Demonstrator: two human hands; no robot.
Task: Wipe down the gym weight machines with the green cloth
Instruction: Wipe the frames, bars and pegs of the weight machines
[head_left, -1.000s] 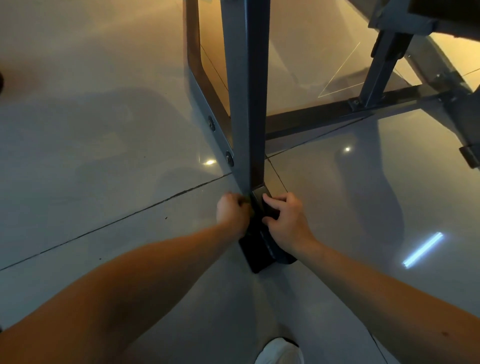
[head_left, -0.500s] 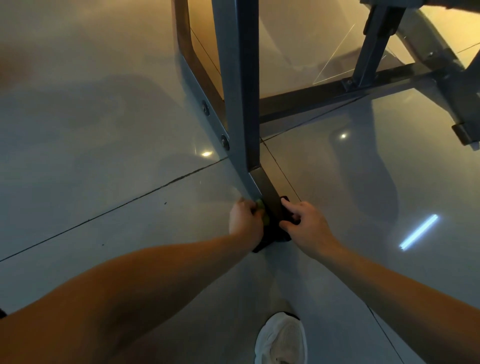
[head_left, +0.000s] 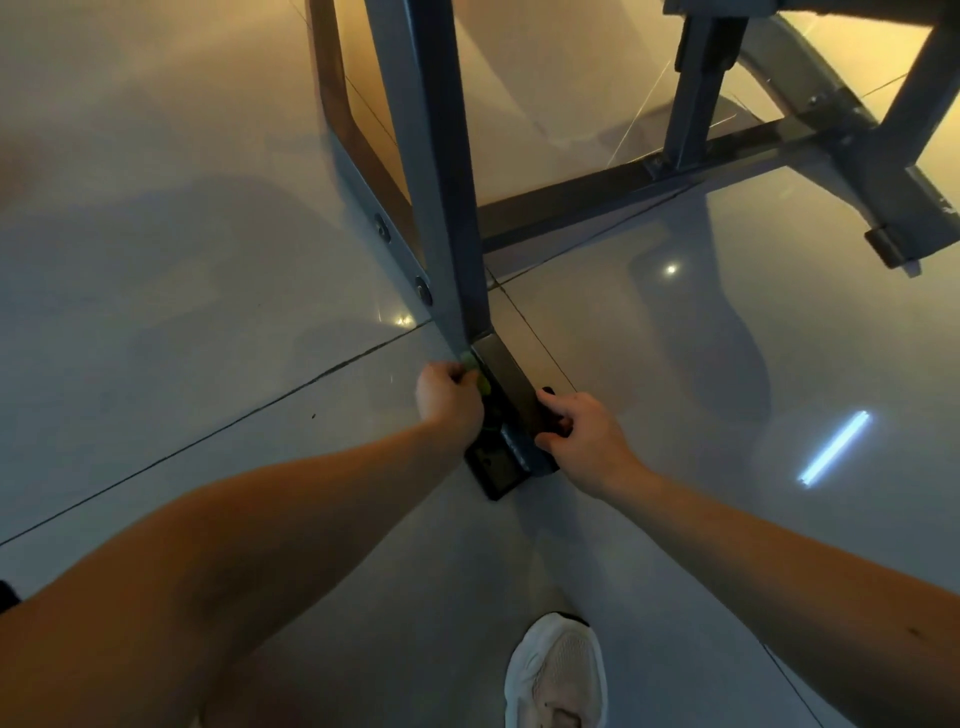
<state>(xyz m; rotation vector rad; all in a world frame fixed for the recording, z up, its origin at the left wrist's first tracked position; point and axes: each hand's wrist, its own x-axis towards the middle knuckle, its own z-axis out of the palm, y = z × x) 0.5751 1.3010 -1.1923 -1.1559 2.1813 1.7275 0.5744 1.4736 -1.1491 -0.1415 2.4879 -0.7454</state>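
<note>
Centre of frame: left hand (head_left: 448, 397) is gripping the bunched green cloth (head_left: 481, 378), pressing it against the left face of the machine's steel leg (head_left: 434, 171), low down by the black foot plate (head_left: 496, 467). Right hand (head_left: 584, 434) is curling round the plate's right edge, bracing. Judgement: be working the cloth into seams and plate corners.

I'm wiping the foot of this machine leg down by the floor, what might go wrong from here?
1. The green cloth is bunched in the left hand with little showing, so knuckles may scrape the steel leg edge.
2. The right hand grips the black foot plate at floor level; its fingers could get pinched if the leg shifts.
3. The glossy tile floor looks slick, so the white shoe might slip.
</note>
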